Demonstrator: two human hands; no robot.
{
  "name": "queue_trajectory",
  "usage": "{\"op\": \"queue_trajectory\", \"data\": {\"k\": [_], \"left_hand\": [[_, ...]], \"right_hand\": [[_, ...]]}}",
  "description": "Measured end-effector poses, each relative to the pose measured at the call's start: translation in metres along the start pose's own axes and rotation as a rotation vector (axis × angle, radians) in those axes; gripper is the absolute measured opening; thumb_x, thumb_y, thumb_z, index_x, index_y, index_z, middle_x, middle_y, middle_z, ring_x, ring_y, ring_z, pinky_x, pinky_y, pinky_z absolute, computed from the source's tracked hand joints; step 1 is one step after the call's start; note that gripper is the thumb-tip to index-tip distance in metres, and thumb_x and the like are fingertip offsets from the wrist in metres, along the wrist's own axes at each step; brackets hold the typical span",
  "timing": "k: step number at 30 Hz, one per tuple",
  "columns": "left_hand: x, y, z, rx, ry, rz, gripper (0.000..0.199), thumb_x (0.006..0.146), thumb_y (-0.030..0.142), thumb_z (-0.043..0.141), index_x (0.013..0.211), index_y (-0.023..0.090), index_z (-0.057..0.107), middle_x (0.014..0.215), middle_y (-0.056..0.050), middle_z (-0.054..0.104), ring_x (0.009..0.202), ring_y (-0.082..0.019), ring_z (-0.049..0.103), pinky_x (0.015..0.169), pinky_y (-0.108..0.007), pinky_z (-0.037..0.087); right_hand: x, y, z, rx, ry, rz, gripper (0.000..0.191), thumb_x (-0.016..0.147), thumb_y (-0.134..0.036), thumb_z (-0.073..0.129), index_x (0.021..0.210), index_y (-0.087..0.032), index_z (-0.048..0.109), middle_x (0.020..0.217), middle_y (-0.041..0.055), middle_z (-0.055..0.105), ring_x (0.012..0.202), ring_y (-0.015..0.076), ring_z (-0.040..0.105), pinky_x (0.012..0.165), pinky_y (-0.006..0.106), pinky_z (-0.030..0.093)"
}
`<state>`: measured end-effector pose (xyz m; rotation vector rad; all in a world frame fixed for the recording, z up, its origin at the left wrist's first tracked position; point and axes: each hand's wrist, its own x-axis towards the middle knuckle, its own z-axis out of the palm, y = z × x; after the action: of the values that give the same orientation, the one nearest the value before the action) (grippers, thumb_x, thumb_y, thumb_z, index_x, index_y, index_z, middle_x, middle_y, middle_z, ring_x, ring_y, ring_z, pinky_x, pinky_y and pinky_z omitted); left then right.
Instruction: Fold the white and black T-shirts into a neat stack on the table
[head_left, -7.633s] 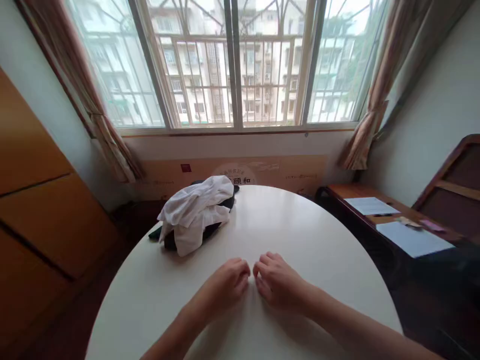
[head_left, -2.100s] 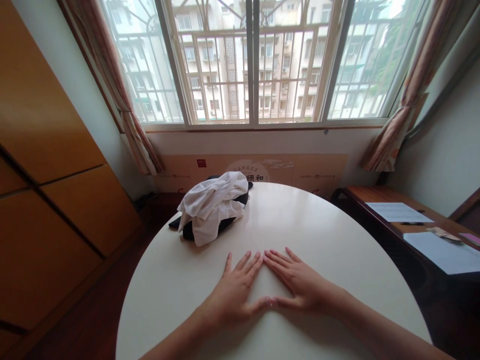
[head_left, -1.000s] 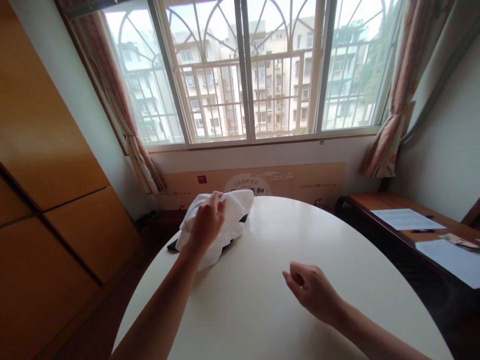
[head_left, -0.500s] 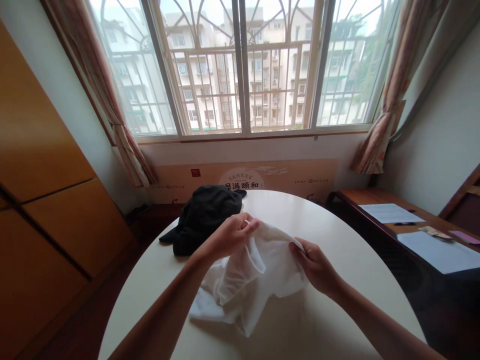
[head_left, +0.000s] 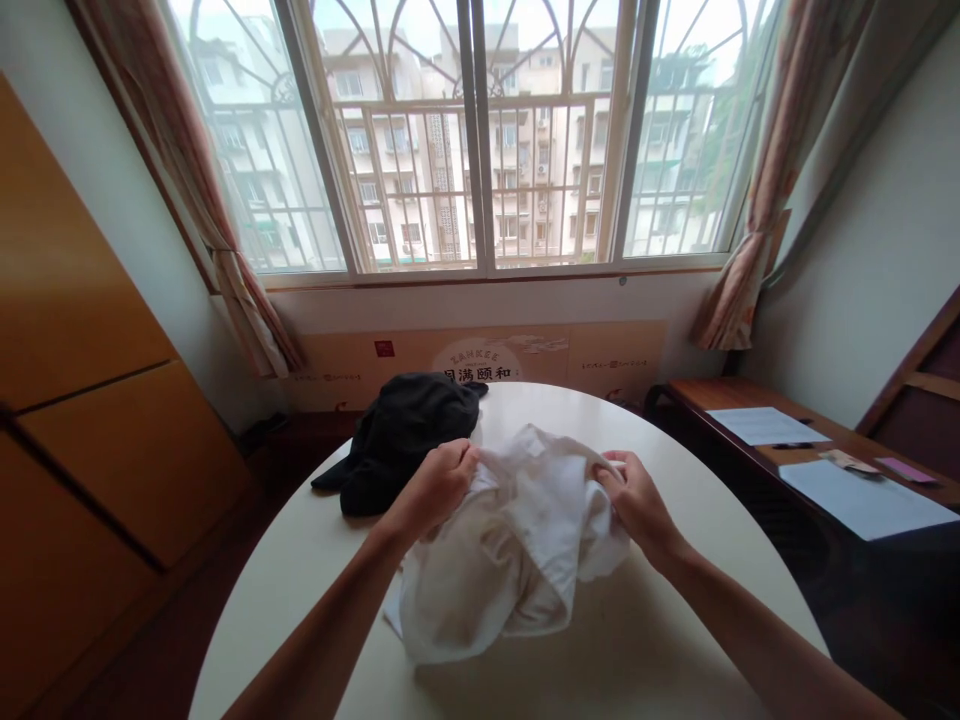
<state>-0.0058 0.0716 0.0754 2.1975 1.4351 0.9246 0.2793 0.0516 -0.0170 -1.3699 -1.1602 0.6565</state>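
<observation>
A crumpled white garment (head_left: pixel 517 545), its exact kind unclear, hangs in loose folds between my hands, its lower part over the round white table (head_left: pixel 675 640). My left hand (head_left: pixel 450 470) pinches its upper left edge, fingers closed. On the other side, my right hand (head_left: pixel 634 495) grips the upper right edge between thumb and fingers. Just beyond my left hand lies a bunched black cloth item (head_left: pixel 409 430), apart from the white fabric.
To the right, a brown wooden desk (head_left: pixel 697 395) carries papers (head_left: pixel 870 495), a pen and a pink slip. A long printed cardboard box (head_left: pixel 615 355) stands behind the table, under the barred window. Orange cabinets (head_left: pixel 97 400) rise at the left.
The hands have moved apart, my left one slightly left. The white garment is spread wider and its folds have shifted. The black cloth has stayed on the table.
</observation>
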Motion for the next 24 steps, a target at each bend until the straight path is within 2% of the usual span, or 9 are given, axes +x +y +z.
{"op": "queue_trajectory", "data": {"k": [3,6,9,12,14,16,19,21,24], "left_hand": [[0.004,-0.007,-0.001,0.074,0.154,-0.044,0.036,0.103,0.036,0.038,0.068,0.024,0.041,0.067,-0.001,0.056,0.065,-0.017,0.051,0.065,-0.031,0.03],[0.005,-0.013,0.002,0.072,0.178,-0.073,0.036,0.104,0.037,0.037,0.07,0.024,0.042,0.067,-0.001,0.058,0.066,-0.018,0.052,0.066,-0.032,0.031],[0.008,-0.02,0.011,0.026,0.178,-0.074,0.037,0.104,0.04,0.036,0.071,0.024,0.043,0.067,-0.002,0.059,0.066,-0.018,0.053,0.066,-0.032,0.032],[0.012,-0.028,0.019,0.006,0.176,-0.091,0.037,0.1,0.041,0.037,0.067,0.025,0.042,0.065,-0.002,0.056,0.063,-0.018,0.05,0.063,-0.032,0.032],[0.014,-0.031,0.02,-0.006,0.189,-0.091,0.037,0.098,0.042,0.038,0.065,0.025,0.041,0.064,-0.001,0.054,0.062,-0.018,0.049,0.063,-0.032,0.032],[0.015,-0.032,0.016,-0.018,0.209,-0.089,0.037,0.097,0.043,0.038,0.065,0.025,0.041,0.063,-0.001,0.054,0.061,-0.018,0.049,0.062,-0.032,0.032],[0.014,-0.027,0.001,-0.032,0.239,-0.089,0.038,0.096,0.046,0.039,0.064,0.024,0.042,0.065,-0.001,0.054,0.063,-0.018,0.048,0.063,-0.032,0.033],[0.012,-0.022,-0.013,-0.05,0.226,-0.076,0.04,0.096,0.049,0.04,0.064,0.024,0.042,0.065,-0.001,0.052,0.063,-0.017,0.046,0.062,-0.031,0.033],[0.012,-0.014,-0.036,-0.082,0.117,-0.047,0.043,0.094,0.055,0.044,0.064,0.024,0.039,0.064,0.001,0.046,0.062,-0.016,0.042,0.06,-0.03,0.032]], "right_hand": [[-0.014,-0.005,-0.001,-0.186,0.105,-0.322,0.049,0.091,-0.059,0.063,0.119,-0.019,0.061,0.105,0.0132,0.062,0.098,0.0324,0.061,0.089,0.05,0.053],[-0.044,-0.023,0.004,-0.306,-0.141,-0.6,0.047,0.096,-0.058,0.062,0.126,-0.022,0.061,0.111,0.0138,0.062,0.102,0.032,0.059,0.094,0.05,0.051],[-0.065,-0.034,0.016,-0.496,-0.322,-0.665,0.047,0.088,-0.054,0.074,0.121,-0.022,0.064,0.107,0.0126,0.066,0.098,0.0332,0.059,0.091,0.05,0.048],[-0.065,-0.031,0.024,-0.531,-0.292,-0.612,0.015,0.096,-0.036,0.062,0.09,-0.022,0.064,0.087,0.0079,0.066,0.086,0.0287,0.059,0.084,0.045,0.046],[-0.055,-0.026,0.023,-0.366,-0.267,-0.54,0.022,0.1,-0.033,0.054,0.082,-0.023,0.06,0.079,0.0051,0.065,0.079,0.0246,0.059,0.078,0.039,0.047],[-0.042,-0.023,0.016,-0.077,-0.218,-0.388,0.023,0.101,-0.042,0.055,0.086,-0.024,0.059,0.074,0.0022,0.064,0.069,0.0206,0.058,0.066,0.032,0.046],[-0.021,-0.028,-0.006,0.395,-0.066,-0.109,0.026,0.091,-0.049,0.069,0.096,-0.026,0.058,0.065,-0.004,0.061,0.054,0.0156,0.053,0.049,0.025,0.041],[-0.006,-0.034,-0.023,0.594,0.012,0.007,0.031,0.081,-0.045,0.077,0.096,-0.026,0.058,0.064,-0.005,0.061,0.052,0.0155,0.054,0.048,0.025,0.043],[0.015,-0.042,-0.044,0.628,-0.107,0.113,0.031,0.073,-0.043,0.082,0.087,-0.024,0.062,0.068,0.0002,0.066,0.061,0.0209,0.062,0.054,0.032,0.053]]}}
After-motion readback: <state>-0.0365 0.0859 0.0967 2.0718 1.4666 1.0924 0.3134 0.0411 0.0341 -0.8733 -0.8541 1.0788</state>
